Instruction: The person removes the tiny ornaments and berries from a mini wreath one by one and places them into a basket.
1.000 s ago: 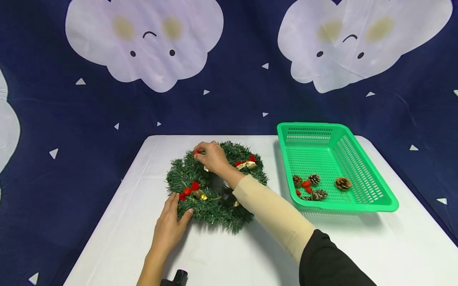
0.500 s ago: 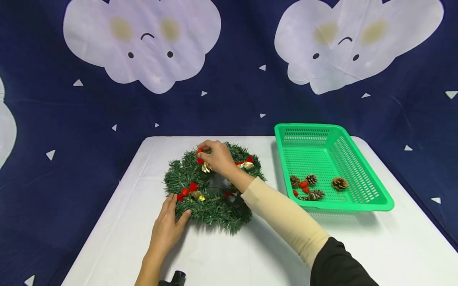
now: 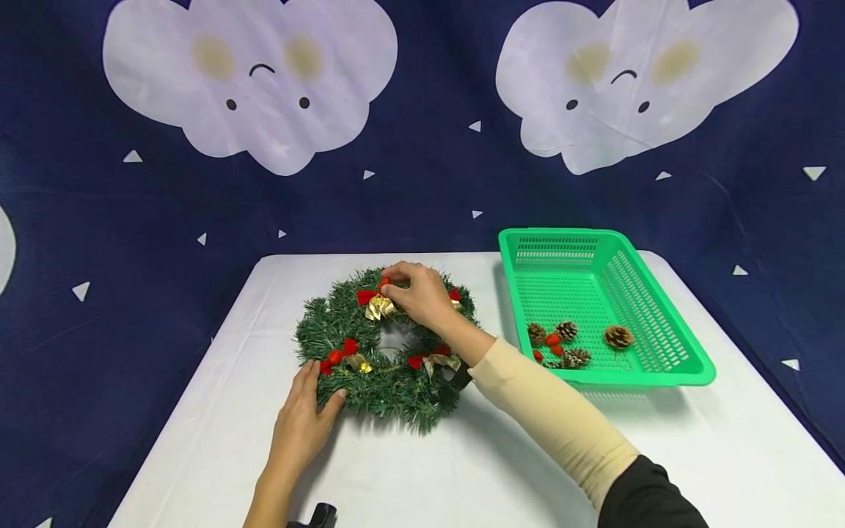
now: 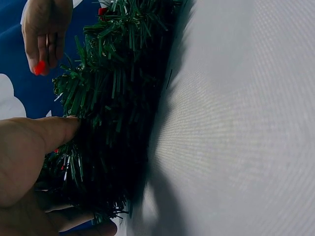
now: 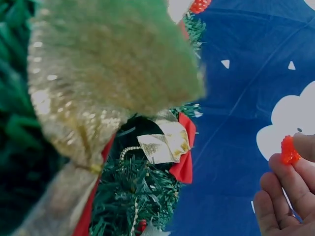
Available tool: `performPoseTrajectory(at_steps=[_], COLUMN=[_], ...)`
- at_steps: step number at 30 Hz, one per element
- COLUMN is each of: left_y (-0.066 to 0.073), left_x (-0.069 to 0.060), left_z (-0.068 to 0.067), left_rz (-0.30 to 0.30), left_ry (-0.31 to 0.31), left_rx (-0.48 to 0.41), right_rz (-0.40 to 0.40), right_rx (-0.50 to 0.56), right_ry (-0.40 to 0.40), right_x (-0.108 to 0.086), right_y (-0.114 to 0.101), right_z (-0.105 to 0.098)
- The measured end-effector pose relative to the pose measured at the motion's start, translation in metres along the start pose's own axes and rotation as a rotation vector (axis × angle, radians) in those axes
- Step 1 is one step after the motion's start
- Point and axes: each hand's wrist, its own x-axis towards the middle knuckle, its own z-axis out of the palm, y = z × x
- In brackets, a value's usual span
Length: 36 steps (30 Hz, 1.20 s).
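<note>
A green artificial wreath [image 3: 356, 323] with red and gold bows lies on the white table. My left hand [image 3: 300, 422] holds its near left edge, thumb and fingers spread on either side of the rim; greenery hides part of the fingers in the left wrist view. Above the far side of the wreath, my right hand [image 3: 422, 297] pinches a small bumpy red berry ornament [image 5: 289, 151] between thumb and fingertips. Just left of that hand sits a red-and-gold bow [image 3: 378, 304]. A second bow [image 3: 339, 356], with a red ornament at its middle, is near my left fingers.
A green plastic basket [image 3: 686, 378] stands at the right, with several pine cones [image 3: 618, 336] and red berry ornaments [image 3: 553, 339] inside. A black object [image 3: 323, 515] shows at the bottom edge. Behind the table [image 3: 224, 440] hangs a dark blue cloth with clouds.
My right hand has moved right along the far side of the wreath, still pinching the red berry ornament, uncovering the far bow. My left hand stays at the wreath's edge; the head view has shifted slightly.
</note>
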Motion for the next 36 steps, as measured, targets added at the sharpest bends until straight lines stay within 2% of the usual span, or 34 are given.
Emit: performPoseTrajectory(at_steps=[9,19,27,36], left_y=[0.0,-0.001,-0.001,0.0], left_x=[0.001,0.002,0.001,0.0], left_z=[-0.002,-0.002,-0.003,-0.003], left_rz=[-0.001,0.012,0.004,0.019], left_ry=[-0.009,0.002,-0.022,0.002], left_rx=[0.002,-0.001,0.003,0.001], right_rz=[0.012,0.027,0.011,0.036], right_rx=[0.029,0.106,0.134,0.068], right_ry=[-0.003,0.039,0.093,0.128], right_x=[-0.016,-0.033,-0.05,-0.071], right_y=[0.006,0.014,0.025,0.038], right_z=[-0.015,-0.036,-0.052,-0.075])
